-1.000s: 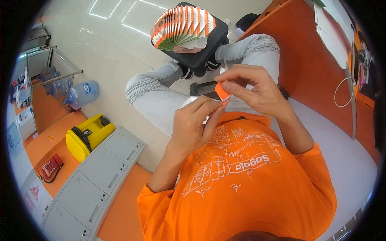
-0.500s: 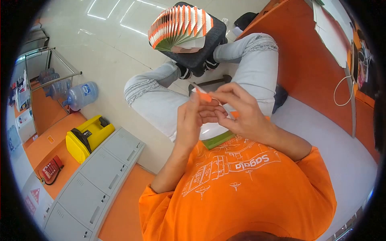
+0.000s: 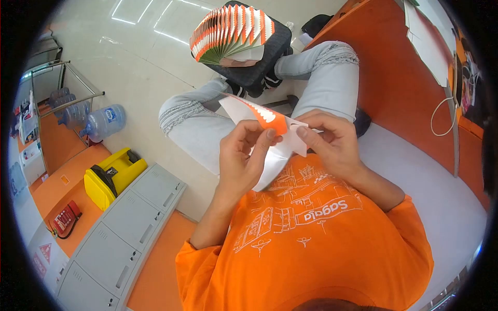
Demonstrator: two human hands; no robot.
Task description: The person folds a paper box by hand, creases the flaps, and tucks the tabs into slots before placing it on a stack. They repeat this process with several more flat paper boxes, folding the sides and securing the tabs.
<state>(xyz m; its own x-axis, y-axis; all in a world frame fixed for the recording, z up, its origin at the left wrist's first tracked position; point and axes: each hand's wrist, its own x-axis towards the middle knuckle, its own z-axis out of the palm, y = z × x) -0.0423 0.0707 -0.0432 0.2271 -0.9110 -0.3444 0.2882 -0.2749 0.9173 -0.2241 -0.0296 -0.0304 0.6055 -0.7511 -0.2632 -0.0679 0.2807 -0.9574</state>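
Note:
Above my lap, both hands grip a partly folded sheet of paper (image 3: 239,110), white with an orange printed band and a row of white shapes. My left hand (image 3: 245,153) pinches its orange part between thumb and fingers. At the paper's right end my right hand (image 3: 328,139) holds a white flap, thumb on top. A white section of the sheet hangs down toward the orange shirt. Beyond my knees, a fan of pleated paper (image 3: 233,33) in orange, white and green rests on a black stool (image 3: 280,44).
Grey lockers (image 3: 122,236), a yellow bin (image 3: 114,179) and a red fire extinguisher box (image 3: 66,218) stand to the left. Large water bottles (image 3: 106,123) lie farther back. An orange desk panel (image 3: 391,62) rises on the right, with a white cable (image 3: 441,124) hanging beside it.
The paper has been turned and opened out, so its orange band and white surface now show. My hands have moved apart, and the green strip near the shirt is out of sight.

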